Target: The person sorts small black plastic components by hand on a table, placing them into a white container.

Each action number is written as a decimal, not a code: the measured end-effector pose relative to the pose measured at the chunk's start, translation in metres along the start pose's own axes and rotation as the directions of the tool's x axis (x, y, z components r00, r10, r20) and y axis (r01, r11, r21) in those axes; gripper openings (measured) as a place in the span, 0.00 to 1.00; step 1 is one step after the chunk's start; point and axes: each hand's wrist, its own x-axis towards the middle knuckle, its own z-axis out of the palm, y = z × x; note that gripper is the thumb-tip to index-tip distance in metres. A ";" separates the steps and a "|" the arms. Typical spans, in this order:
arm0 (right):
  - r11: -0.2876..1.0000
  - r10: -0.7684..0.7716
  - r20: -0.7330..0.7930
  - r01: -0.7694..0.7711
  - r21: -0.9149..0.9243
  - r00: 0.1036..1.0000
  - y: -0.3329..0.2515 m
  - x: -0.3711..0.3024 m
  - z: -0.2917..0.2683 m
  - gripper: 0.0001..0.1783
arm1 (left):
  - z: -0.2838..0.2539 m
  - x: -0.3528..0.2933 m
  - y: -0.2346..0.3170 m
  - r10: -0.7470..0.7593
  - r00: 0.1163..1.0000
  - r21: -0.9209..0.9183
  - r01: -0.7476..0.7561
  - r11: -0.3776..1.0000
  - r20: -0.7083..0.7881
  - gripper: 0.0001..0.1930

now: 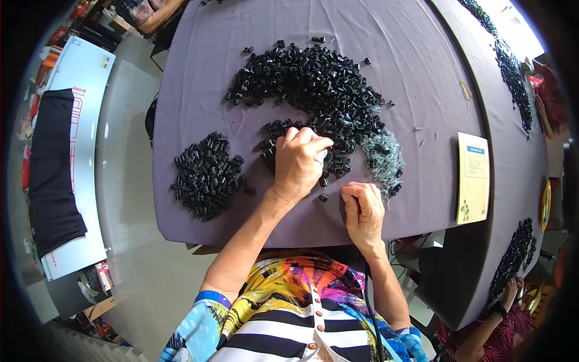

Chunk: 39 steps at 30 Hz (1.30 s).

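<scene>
A large pile of small black plastic caps (301, 75) curves across the cloth-covered table in front of me. My left hand (298, 158) is over its near edge, fingers closed together. A small whitish patch shows beside those fingers, but what they hold is hidden. My right hand (365, 211) is closed in a pinch near the table's front edge, just below a heap of small clear pins (384, 155); I cannot make out what is in it. Between the hands lies a loose black cap (323, 198). A separate pile of black pieces (208, 176) is at the left.
A tan booklet (473, 180) lies at the table's right edge, with a rubber band (466, 90) farther back. Beyond is another table with black pieces (514, 253) and a co-worker's hand (512, 291). A white box (84, 199) with black cloth (55, 175) stands at the left.
</scene>
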 end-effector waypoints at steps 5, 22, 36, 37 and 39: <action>1.000 -0.006 -0.005 0.006 -0.003 1.000 0.002 0.000 0.002 0.07 | 0.000 0.006 0.003 -0.031 0.994 0.138 0.016 0.990 0.107 0.08; 0.999 0.041 -0.036 -0.040 0.036 0.999 -0.001 -0.004 0.001 0.06 | -0.036 -0.046 0.033 -0.287 0.878 -0.580 0.470 0.665 0.383 0.08; 0.881 0.178 0.141 -0.221 0.418 0.974 -0.028 -0.025 0.023 0.07 | -0.040 -0.103 0.028 -0.396 0.751 -0.676 0.654 0.340 0.528 0.08; 0.882 0.175 0.141 -0.219 0.417 0.974 -0.029 -0.026 0.023 0.07 | -0.041 -0.103 0.028 -0.395 0.753 -0.678 0.652 0.340 0.526 0.08; 0.826 0.242 0.140 -0.280 0.490 0.960 -0.029 -0.029 0.023 0.08 | -0.043 -0.104 0.030 -0.383 0.744 -0.655 0.666 0.358 0.547 0.09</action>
